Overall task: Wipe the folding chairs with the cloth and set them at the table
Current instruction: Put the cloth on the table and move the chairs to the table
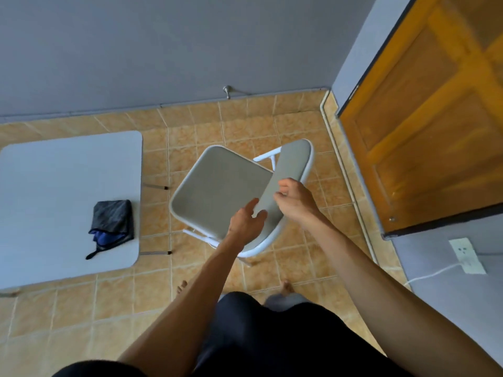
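An unfolded folding chair stands on the tiled floor in front of me, with a white metal frame, a grey padded seat (220, 186) and a grey backrest (292, 161) on its right side. My left hand (245, 223) hovers at the near end of the backrest, thumb and fingers spread and relaxed. My right hand (295, 201) is over the backrest's top edge with its fingers loosely curled; I see no grip on the frame. A dark grey and blue cloth (113, 225) lies folded near the right edge of the white table (54, 186), out of both hands.
The table stands left of the chair, its legs showing at the right edge. A grey wall runs behind, with a doorstop (227, 91) at its base. An open wooden door (435, 118) is at the right, and a wall socket (465, 254) with a white cable below it. My bare feet stand just behind the chair.
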Demonstrator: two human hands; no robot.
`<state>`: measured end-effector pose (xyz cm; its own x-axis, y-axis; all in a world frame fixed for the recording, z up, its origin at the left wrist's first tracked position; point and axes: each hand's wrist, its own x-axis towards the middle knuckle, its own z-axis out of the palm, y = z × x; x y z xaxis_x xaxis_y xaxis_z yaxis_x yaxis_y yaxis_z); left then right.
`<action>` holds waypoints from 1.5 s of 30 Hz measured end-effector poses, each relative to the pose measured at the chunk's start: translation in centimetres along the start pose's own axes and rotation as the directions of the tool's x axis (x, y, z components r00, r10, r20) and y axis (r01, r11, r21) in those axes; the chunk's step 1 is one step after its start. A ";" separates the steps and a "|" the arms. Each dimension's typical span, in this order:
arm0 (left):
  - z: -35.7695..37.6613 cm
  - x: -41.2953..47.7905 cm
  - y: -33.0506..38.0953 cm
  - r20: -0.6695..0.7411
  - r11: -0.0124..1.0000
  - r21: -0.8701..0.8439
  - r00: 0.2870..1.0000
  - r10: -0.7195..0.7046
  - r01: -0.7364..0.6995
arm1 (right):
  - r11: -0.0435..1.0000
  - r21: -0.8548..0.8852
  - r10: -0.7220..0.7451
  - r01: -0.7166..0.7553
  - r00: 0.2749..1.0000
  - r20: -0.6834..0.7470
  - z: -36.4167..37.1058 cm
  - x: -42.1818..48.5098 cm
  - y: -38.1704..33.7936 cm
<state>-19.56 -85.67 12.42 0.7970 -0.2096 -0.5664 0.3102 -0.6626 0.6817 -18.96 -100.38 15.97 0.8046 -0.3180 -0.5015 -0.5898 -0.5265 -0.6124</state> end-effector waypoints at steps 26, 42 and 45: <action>7.9 1.8 0.5 -0.090 0.975 0.129 0.981 -0.172 0.183 | 0.855 0.420 0.251 -0.305 0.951 0.179 1.2 11.2 5.1; 5.8 10.3 5.1 -0.276 0.902 -0.152 0.858 -0.432 0.405 | 0.975 0.185 0.013 -0.124 0.861 0.508 0.9 21.8 -4.7; 5.3 11.0 6.0 -0.289 0.886 -0.177 0.838 -0.463 0.429 | 0.985 0.147 -0.004 -0.093 0.833 0.553 1.0 22.9 -6.1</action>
<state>-11.70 -95.76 7.80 0.6738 0.3388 -0.6567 0.7082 -0.5496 0.4432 2.95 -103.72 7.62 0.6345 0.1730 -0.7533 -0.6657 -0.3729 -0.6464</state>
